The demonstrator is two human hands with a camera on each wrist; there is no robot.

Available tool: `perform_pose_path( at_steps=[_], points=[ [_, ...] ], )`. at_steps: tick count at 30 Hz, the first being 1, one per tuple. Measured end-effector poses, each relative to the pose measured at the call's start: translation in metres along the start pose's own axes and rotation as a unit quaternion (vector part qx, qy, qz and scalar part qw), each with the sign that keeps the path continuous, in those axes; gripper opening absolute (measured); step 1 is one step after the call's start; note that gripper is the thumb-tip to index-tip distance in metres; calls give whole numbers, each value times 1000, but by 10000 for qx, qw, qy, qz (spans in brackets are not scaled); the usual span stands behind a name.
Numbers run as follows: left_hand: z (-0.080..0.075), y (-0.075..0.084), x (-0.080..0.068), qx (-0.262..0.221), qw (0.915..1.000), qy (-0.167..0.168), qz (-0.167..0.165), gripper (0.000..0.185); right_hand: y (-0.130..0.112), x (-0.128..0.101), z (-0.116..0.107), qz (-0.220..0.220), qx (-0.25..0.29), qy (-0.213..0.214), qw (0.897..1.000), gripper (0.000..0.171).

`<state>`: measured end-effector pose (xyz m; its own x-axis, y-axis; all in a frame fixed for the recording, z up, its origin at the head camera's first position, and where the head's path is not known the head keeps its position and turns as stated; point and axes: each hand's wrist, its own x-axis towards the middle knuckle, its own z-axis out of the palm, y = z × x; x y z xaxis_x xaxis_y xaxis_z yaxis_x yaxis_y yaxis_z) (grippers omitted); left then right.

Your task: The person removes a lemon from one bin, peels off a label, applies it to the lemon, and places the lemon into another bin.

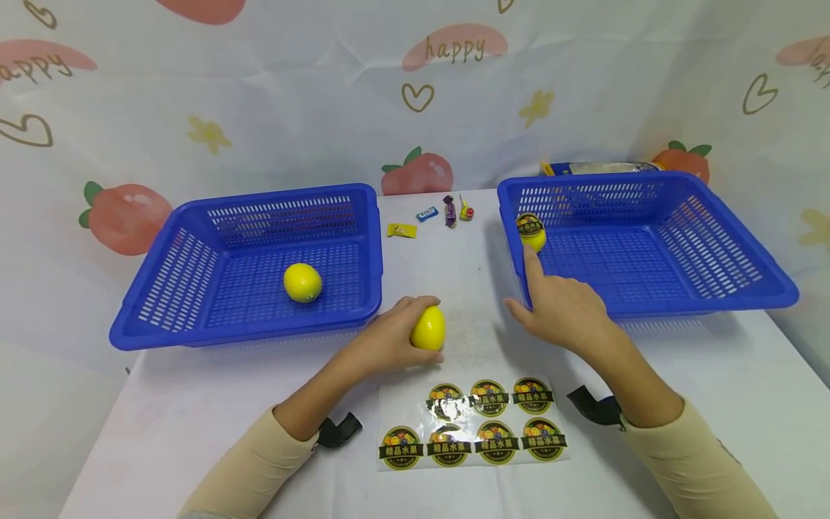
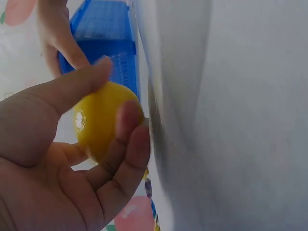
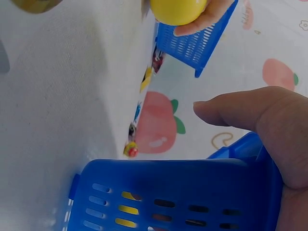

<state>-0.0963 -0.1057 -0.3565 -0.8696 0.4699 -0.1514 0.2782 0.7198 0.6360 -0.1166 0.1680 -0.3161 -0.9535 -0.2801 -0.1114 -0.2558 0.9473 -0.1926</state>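
Here, a yellow lemon (image 1: 428,328) is gripped by the left hand (image 1: 389,339), the fingers and thumb being curled round it; in the left wrist view the fruit (image 2: 103,120) is seen pinched between thumb and fingertips. It is held just above the white worktop (image 1: 194,404), between the two baskets and close to the sticker sheet (image 1: 473,425), presumably so that a label can be reached easily. Seven round fruit labels are carried on that sheet.

The right hand (image 1: 560,310) is held over the near left corner of the right blue basket (image 1: 746,288), with the index finger extended to touch a second lemon (image 1: 532,232) that already bears a sticker (image 1: 529,224); nothing is gripped by this hand, and the remaining fingers are relaxed. The labelled lemon lies against the basket's left wall.

An unlabelled lemon (image 1: 302,282) rests on the floor of the left blue basket (image 1: 162,317), well apart from both hands. Small wrapped sweets (image 1: 447,210) are laid at the far edge of the worktop between the baskets, and a packet (image 1: 596,168) lies behind the right basket.
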Motion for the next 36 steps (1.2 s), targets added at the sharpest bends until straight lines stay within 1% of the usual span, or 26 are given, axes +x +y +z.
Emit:
perform_pose_path(
  at_steps=[2,5,9,14,17,22,30,36],
  points=[
    [2,1,1,-56,9999,-12,120,84,0,0,0,4,-10,21,10000,94],
    [5,2,1,-72,9996,-115,250,86,0,0,0,-19,-21,56,10000,94],
    [6,4,-1,-116,9990,-261,355,86,1,0,0,-49,-26,57,10000,94],
    [5,5,-3,-199,9984,-312,438,87,1,0,1,-17,-17,9,10000,94],
    [4,6,-4,-69,9990,-234,373,88,1,0,1,-6,-18,-3,10000,95],
    [2,7,-6,129,9997,-104,165,91,1,1,1,-4,-19,-12,10000,95],
    [-2,4,-7,346,9994,-80,11,95,1,1,2,-24,-38,31,10000,94],
    [-5,6,-9,519,9985,-159,-36,96,1,0,1,-14,-42,13,10000,94]
  ],
)
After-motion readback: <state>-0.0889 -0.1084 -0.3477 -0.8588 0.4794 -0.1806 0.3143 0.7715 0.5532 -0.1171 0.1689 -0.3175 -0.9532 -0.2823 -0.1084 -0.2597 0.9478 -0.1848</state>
